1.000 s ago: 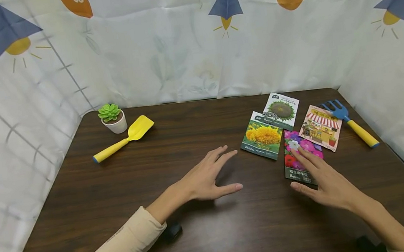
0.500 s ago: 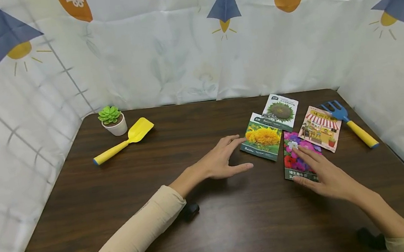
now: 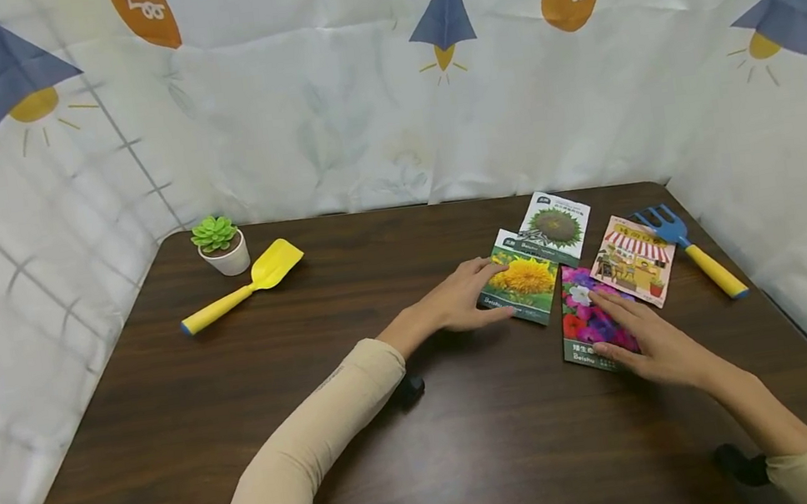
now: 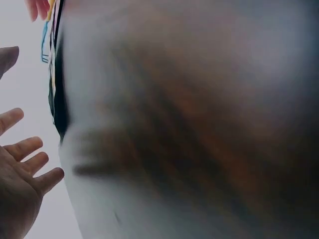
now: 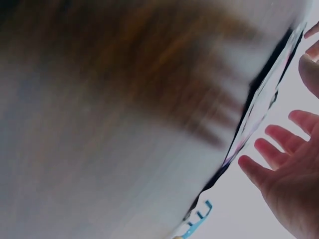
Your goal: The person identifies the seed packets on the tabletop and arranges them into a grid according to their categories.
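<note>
My left hand (image 3: 458, 300), fingers spread, hovers over the left edge of a seed packet with yellow flowers (image 3: 528, 280). My right hand (image 3: 660, 346) hangs over the lower right of a packet with pink, purple and red flowers (image 3: 580, 323), hiding part of it. Both wrist views show straight fingers above the tabletop, gripping nothing: the left hand (image 4: 20, 184) and the right hand (image 5: 294, 169). A white packet with a green flower head (image 3: 555, 225) touches the yellow-flower packet behind. At the right lies a pink packet with a striped-awning shop (image 3: 631, 259).
A blue hand fork with a yellow handle (image 3: 716, 271) rests at the right, its tines by the shop packet. On the left are a yellow toy shovel (image 3: 256, 283) and a small potted succulent (image 3: 226, 253). Patterned curtain (image 3: 348, 107) surrounds the dark wooden table (image 3: 171, 449).
My left hand has moved right and forward, from bare table to above the yellow-flower packet. The right hand has stayed nearly in place. The packets have not visibly moved on the table.
</note>
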`<state>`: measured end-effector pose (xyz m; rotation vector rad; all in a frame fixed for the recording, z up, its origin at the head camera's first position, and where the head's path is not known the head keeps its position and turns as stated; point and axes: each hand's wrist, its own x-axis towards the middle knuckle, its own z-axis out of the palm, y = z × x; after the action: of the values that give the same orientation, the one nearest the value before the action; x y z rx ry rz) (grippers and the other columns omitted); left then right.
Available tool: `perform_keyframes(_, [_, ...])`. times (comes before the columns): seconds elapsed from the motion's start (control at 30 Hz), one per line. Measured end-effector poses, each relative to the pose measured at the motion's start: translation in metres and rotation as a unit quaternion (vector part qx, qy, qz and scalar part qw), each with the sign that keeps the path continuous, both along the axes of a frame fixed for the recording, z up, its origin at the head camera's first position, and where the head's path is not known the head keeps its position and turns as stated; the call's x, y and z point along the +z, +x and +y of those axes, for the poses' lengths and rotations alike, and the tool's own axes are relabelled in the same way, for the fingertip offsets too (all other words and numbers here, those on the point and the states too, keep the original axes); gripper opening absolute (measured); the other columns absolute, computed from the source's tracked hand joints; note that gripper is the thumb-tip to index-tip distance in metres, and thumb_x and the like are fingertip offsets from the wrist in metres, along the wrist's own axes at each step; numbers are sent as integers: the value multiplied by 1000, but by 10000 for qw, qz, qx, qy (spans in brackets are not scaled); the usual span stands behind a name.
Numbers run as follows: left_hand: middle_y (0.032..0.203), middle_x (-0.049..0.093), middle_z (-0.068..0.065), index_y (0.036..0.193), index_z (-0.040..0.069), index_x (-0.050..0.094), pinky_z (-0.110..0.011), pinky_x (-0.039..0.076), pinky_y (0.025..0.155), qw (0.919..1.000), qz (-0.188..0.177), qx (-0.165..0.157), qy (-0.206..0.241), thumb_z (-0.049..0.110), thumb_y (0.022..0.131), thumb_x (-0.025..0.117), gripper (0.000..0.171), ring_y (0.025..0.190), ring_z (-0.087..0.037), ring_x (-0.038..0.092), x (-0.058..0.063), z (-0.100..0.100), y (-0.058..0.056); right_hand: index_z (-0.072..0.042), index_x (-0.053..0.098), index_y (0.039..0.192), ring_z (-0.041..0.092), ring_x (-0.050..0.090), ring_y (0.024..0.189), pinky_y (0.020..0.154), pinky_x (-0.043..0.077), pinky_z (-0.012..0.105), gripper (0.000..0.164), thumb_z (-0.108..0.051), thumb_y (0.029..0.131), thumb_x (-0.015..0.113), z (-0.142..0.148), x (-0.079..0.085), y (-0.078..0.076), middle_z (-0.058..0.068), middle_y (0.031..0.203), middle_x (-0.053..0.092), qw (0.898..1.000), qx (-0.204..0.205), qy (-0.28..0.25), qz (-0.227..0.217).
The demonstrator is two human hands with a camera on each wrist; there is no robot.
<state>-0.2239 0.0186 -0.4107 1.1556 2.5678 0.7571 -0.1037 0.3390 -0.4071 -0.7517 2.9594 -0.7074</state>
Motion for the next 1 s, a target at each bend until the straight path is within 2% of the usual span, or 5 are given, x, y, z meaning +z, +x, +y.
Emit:
perform_keyframes(0.27, [168,21,-12,161,19,32,-52,23,124,9994,-20,82,-332,53,100,58,74,157,-32,14,-7,22,-17,-2,33,158,56,36,139,104,34,75,79,-28,96,73,7,-1,-1,30,157,35,9988,-119,30,-475])
perform_keyframes(0.47, [168,21,-13,161,20,32,-55,22,123,9983,70,94,-569,53,101,57,73,157,-35,14,-6,32,-26,-2,32,158,55,38,136,104,35,75,80,-32,97,72,9,-1,-5,32,153,38,9967,-145,220,-771])
perform_keyframes(0.6, [168,24,-13,161,19,31,-55,23,123,9973,217,64,-701,53,101,56,73,156,-37,16,-6,36,-32,0,32,158,56,38,135,104,34,75,81,-34,96,72,9,-1,-8,34,151,38,9961,-201,262,-817])
perform_keyframes(0.8, [167,28,-11,161,20,32,-51,20,125,9954,256,16,-919,55,100,57,75,155,-37,18,-4,41,-37,0,34,157,57,39,134,104,35,75,81,-37,96,72,9,-2,-9,34,150,39,9954,-281,334,-855])
perform_keyframes(1.0, [167,27,-8,161,23,33,-50,17,126,9914,275,114,-1272,56,101,56,73,156,-39,15,-1,44,-36,1,35,156,55,39,134,105,35,74,80,-36,96,73,11,-2,-9,33,149,40,9957,-286,344,-816])
